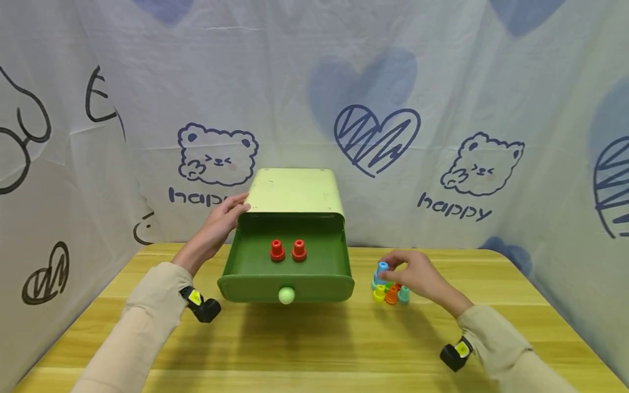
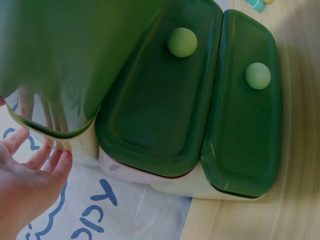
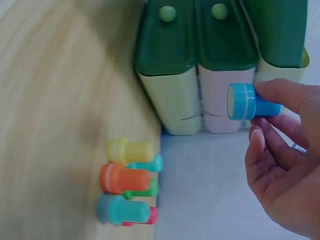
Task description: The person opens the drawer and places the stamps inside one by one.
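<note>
My right hand (image 1: 415, 273) pinches a light blue toy stamp (image 3: 242, 101) between thumb and fingers, above the table. Beneath and beside it stand several small stamps, among them a yellow one (image 3: 130, 150), an orange one (image 3: 125, 178) and a teal one (image 3: 120, 210). My left hand (image 1: 216, 226) rests its extended fingers against the left side of a cream drawer cabinet (image 1: 295, 188). The cabinet's green top drawer (image 1: 314, 288) is pulled out. Two red stamps (image 1: 277, 251) stand upright inside it, side by side.
Two lower drawers with green fronts (image 2: 150, 100) and round pale knobs (image 2: 258, 76) are closed beneath the pulled-out one. A wooden table (image 1: 393, 349) carries everything. White cloth (image 1: 295, 109) with blue drawings hangs close behind and at both sides.
</note>
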The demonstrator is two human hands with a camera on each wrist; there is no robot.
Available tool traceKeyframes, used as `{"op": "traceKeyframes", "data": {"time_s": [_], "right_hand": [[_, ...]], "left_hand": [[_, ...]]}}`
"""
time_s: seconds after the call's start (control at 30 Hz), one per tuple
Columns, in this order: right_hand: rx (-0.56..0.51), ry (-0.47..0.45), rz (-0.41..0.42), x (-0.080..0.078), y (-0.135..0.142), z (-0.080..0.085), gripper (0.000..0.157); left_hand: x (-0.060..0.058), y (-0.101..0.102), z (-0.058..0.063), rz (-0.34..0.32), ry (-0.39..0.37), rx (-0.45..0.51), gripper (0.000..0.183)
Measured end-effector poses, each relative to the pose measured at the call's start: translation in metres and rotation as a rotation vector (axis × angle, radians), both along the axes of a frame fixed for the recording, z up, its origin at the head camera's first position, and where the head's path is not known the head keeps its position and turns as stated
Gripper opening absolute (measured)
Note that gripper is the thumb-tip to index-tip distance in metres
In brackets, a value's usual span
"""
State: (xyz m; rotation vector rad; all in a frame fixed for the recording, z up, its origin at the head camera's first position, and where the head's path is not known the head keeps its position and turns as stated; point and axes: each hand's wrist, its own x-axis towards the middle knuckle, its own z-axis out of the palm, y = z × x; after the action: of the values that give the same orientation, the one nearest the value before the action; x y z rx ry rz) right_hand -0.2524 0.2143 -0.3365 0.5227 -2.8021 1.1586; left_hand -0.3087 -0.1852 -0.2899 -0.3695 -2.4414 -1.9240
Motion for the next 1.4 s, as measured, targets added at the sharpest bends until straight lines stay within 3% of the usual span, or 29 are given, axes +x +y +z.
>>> {"op": "traceKeyframes", "data": {"time_s": [0.17, 0.57, 1.4], "right_hand": [[0.017, -0.012, 0.011, -0.001, -0.004, 0.014, 0.026], [0.045, 0.045, 0.086, -0.005, -0.022, 0.039, 0.012], [0.076, 0.090, 0.193, -0.016, -0.042, 0.081, 0.016]], "left_hand": [[0.001, -0.002, 0.000, 0.002, 0.003, 0.005, 0.061], [0.000, -0.001, 0.001, -0.001, -0.002, 0.017, 0.059], [-0.002, -0.001, 0.000, 0.006, -0.010, 0.003, 0.060]]}}
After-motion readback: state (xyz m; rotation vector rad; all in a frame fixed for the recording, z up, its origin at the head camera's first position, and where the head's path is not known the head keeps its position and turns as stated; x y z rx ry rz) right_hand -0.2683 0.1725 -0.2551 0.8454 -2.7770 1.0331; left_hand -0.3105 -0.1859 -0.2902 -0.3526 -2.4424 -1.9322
